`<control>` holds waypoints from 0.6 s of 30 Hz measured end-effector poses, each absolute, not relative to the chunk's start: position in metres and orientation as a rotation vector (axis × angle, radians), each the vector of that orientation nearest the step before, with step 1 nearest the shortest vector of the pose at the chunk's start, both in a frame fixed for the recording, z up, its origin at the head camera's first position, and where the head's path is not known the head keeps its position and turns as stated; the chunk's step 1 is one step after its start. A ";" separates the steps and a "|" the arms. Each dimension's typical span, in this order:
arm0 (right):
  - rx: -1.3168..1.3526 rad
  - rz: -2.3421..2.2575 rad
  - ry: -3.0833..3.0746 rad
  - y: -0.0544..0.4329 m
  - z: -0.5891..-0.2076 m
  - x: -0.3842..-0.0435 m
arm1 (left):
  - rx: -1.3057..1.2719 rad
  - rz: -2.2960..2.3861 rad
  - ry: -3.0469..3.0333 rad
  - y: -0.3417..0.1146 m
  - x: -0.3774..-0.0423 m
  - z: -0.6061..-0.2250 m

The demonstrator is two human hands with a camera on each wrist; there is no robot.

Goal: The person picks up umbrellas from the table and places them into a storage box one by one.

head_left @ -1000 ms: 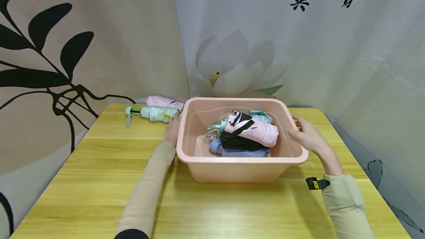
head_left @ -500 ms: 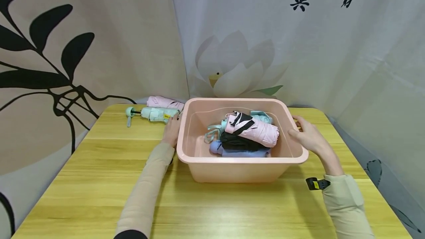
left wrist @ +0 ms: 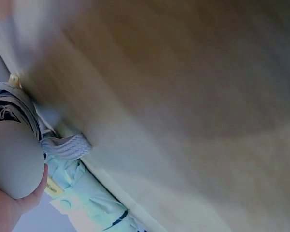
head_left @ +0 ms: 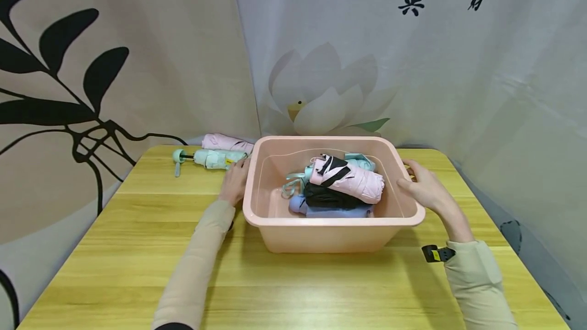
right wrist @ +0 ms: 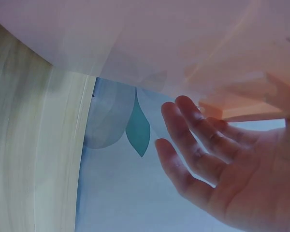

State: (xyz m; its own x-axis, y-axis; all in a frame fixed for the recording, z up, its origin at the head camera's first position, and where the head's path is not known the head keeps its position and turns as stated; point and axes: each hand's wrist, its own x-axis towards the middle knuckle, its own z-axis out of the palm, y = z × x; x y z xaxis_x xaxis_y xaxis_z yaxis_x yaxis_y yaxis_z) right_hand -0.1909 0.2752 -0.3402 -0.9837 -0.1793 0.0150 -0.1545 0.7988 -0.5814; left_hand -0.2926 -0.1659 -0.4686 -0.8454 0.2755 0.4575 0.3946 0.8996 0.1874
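Note:
A pink plastic basin (head_left: 321,236) stands on the table. Inside lies a pile of folded umbrellas: a pink one (head_left: 359,185) with black trim on top, a black one (head_left: 327,195), a blue one (head_left: 339,212) and a mint one (head_left: 362,161). By its left wall, my left hand (head_left: 235,182) grips another folded umbrella, whose round pale end (left wrist: 14,159) and knitted strap (left wrist: 65,146) show in the left wrist view; the head view hides it. My right hand (head_left: 428,187) holds the right rim, thumb over it and other fingers loosely bent outside, as the right wrist view shows.
Left of the basin, a mint folded umbrella (head_left: 213,158) lies at the back of the wooden table (head_left: 339,289), its handle pointing left. A pink folded umbrella (head_left: 224,142) lies behind it. A printed curtain (head_left: 183,65) hangs along the back edge.
My left hand and forearm have shifted slightly left and nearer to me. The right hand, the basin and its umbrellas have stayed in place.

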 end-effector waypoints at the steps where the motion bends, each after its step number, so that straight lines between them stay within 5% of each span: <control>1: -0.271 -0.946 2.941 0.275 -0.340 -0.191 | -0.489 -0.391 -2.631 -0.167 -0.292 -0.468; 18: -0.269 -0.948 2.935 0.275 -0.340 -0.191 | -0.493 -0.451 -2.596 -0.181 -0.279 -0.448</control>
